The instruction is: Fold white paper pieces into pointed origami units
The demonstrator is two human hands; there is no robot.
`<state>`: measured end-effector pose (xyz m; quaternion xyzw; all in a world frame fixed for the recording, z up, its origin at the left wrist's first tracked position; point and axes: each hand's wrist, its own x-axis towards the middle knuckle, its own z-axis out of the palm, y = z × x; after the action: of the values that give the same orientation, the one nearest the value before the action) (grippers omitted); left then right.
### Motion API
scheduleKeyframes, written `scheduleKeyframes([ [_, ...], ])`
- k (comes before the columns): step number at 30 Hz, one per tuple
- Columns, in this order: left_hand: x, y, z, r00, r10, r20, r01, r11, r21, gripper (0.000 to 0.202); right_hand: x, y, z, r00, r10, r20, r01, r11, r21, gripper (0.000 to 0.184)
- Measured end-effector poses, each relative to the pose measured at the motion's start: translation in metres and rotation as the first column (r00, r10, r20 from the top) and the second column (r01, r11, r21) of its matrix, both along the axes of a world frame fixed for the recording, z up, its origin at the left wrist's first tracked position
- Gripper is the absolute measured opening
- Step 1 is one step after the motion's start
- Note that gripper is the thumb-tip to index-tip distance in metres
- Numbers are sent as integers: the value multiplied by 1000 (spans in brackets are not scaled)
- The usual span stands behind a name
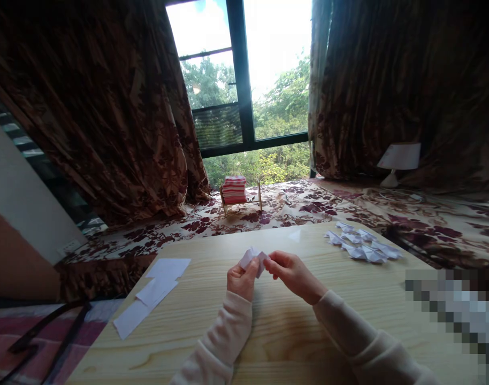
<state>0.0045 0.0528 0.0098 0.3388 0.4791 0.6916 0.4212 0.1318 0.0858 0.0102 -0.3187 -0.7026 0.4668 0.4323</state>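
Both of my hands are raised a little above a light wooden table [268, 331] and pinch a small folded piece of white paper [252, 259] between them. My left hand [241, 280] grips its lower left part with closed fingers. My right hand [292, 274] holds its right edge between thumb and fingertips. Cream sleeves cover both wrists.
Several flat white paper slips [152, 293] lie at the table's left. A heap of folded white paper pieces [360, 244] lies at the far right. Beyond the table are a floral cover [292, 206], a small wooden rack with red-striped cloth [235, 191], a white lamp [399, 160], dark curtains and a window.
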Motion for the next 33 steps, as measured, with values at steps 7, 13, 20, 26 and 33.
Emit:
scheduleKeyframes([
  [7,-5,1,-1,993,-117,23,116,992,41,50,10,1,7,1000,-21,1,21,998,56,30],
  [13,-6,2,-6,987,-161,-18,161,987,16,39,14,3,7,1000,-18,-18,19,999,51,31],
  [20,0,-4,-4,965,-262,-17,261,965,-37,44,12,3,7,999,0,-54,2,999,32,36],
  [26,0,-8,0,962,-271,-38,269,962,-37,40,5,-6,9,997,23,-71,-20,999,44,35],
  [33,-2,-2,-10,958,-283,-52,277,955,-103,26,0,-8,10,991,-74,-107,76,997,13,44],
])
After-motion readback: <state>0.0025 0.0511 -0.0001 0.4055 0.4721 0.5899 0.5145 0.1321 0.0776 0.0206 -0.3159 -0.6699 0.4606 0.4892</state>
